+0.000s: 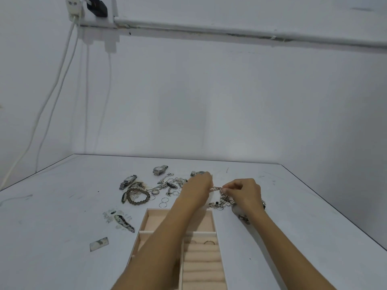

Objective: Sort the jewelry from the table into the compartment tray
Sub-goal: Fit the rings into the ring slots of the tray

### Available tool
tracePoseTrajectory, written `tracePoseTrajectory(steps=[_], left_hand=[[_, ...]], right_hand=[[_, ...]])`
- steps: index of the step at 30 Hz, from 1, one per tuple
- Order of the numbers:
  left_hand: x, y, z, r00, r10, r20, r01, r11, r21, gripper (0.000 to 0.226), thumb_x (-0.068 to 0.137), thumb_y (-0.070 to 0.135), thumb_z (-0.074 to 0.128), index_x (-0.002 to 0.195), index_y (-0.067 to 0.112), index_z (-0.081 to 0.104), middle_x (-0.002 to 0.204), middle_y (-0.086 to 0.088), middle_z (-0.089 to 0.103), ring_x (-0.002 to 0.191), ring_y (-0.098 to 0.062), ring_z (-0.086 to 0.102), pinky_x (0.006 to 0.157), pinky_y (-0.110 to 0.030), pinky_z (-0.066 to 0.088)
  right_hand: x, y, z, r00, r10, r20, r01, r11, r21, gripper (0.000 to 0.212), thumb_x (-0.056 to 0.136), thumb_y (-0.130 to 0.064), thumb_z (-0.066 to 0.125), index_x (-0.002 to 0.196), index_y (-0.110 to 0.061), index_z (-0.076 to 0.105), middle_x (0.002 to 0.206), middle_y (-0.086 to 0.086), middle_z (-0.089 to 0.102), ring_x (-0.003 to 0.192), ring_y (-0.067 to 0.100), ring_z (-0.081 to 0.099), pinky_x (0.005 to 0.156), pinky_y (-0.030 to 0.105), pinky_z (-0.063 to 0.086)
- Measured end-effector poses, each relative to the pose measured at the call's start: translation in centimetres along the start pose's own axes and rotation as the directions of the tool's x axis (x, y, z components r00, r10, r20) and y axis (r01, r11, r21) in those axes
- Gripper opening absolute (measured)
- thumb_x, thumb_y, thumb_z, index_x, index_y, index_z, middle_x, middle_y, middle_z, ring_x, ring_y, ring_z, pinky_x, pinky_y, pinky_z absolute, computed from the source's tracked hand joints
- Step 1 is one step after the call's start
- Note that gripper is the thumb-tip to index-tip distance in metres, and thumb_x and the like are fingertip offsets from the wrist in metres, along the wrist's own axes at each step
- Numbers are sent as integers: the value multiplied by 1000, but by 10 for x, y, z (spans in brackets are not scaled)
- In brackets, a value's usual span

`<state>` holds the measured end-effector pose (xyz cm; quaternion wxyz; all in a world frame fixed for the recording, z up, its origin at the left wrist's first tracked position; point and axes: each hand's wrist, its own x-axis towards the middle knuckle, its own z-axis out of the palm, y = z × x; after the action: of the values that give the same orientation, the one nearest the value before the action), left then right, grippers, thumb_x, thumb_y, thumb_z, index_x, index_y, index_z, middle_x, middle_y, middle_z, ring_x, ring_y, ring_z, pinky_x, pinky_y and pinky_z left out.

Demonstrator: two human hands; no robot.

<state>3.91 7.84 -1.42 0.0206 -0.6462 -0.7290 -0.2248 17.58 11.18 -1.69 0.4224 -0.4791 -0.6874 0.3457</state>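
Note:
A beige compartment tray point(144, 223) lies on the white table in front of me, with ring rolls on its right side holding a ring point(208, 242). Beyond it is a scatter of jewelry: silver chains point(169, 183), loose rings point(164, 200), a beaded bracelet point(138, 196) and watches point(159, 170). My left hand point(198, 188) and my right hand point(244, 192) hover above the table past the tray. Between them they pinch a thin reddish chain point(216, 188), one end each. More chains point(222, 203) lie under my right hand.
The table point(303, 216) has worn dark patches point(123, 222) left of the tray and a small scrap point(99, 243). Its far edge meets a white wall. Cables point(62, 80) hang from a socket point(92, 6) at the upper left.

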Motion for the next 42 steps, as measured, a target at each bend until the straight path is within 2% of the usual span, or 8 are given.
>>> tracePoseTrajectory(steps=[3,6,9,13,16,22,30,42], left_hand=[[-11,-15,-14,999,6,-39,-17,959,-284,20,86,2,53,84,20,61,80,-2,66,75,-20,59,72,-31,45],[-37,-23,-33,992,40,-124,-98,857,-506,8,87,9,64,90,11,71,68,1,67,58,-13,60,64,-27,53],[-71,-28,-51,987,99,-130,-157,788,-596,8,85,8,68,91,9,74,67,3,68,57,-7,61,63,-17,52],[-109,-32,-64,989,56,-139,-136,723,-677,10,82,7,71,88,13,76,68,8,70,63,-6,63,66,-17,51],[-126,-36,-64,980,41,-194,-162,729,-665,12,82,11,72,84,22,76,76,8,73,66,-6,66,66,-21,54],[-133,-39,-61,941,12,-339,-217,790,-574,24,82,13,72,81,37,71,80,23,71,72,-1,67,61,-12,48],[-132,-42,-59,926,57,-373,-260,812,-522,22,84,16,72,83,39,71,84,25,70,76,-5,67,63,-24,53],[-130,-44,-54,918,104,-382,-302,807,-507,9,83,26,69,87,31,74,87,24,71,78,-5,67,64,-22,52]], right_hand=[[-14,-5,-5,1000,-14,17,12,993,119,7,73,-2,78,77,-6,75,62,5,66,55,15,56,49,18,44],[-32,-13,-9,997,-40,59,26,975,221,8,72,-1,79,78,-3,75,59,5,64,50,7,55,47,10,42],[-48,-23,-14,986,-58,156,13,960,280,7,73,-1,78,79,-3,74,49,-6,59,40,-1,48,42,7,35],[-75,-34,-20,957,-111,269,31,958,284,7,72,-5,79,77,-6,75,56,-3,63,49,6,49,46,11,37],[-95,-36,-26,934,-158,319,71,961,268,5,72,-2,79,75,-5,75,57,-2,63,51,3,51,49,9,38],[-112,-30,-38,903,-240,357,219,971,99,10,67,-8,84,69,-15,78,62,-4,68,53,-1,48,54,12,36],[-113,-22,-30,854,-312,417,358,933,-36,10,69,-13,83,70,-21,78,74,-6,71,63,3,50,58,14,38],[-110,-16,-28,801,-344,489,433,898,-78,14,78,-13,76,74,-26,77,81,-8,67,71,2,52,64,13,38]])
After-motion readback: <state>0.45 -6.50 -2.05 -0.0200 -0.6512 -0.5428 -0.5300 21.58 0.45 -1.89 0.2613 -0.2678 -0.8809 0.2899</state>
